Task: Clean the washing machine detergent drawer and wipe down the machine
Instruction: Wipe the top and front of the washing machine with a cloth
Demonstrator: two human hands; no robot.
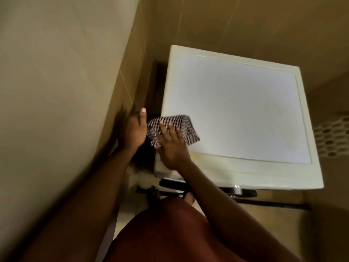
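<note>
right hand point(172, 148): flat, fingers spread, pressing checked cloth point(174, 130) on washing machine point(236, 110) top's near-left corner | left hand point(133, 130): open beside cloth, holding nothing | risk: cloth overhangs edge under the palm, could slide into the wall-side gap

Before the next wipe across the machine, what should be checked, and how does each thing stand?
1. Checked cloth on the washing machine top: ok, at its near left corner.
2. Right hand flat on the cloth: ok.
3. Left hand clear of the wiping path: ok, beside the machine near the wall.
4. Top free of objects: ok.
5. Top clean: not ok, yellowish stain along the front edge.
6. Detergent drawer closed: cannot tell.
</note>
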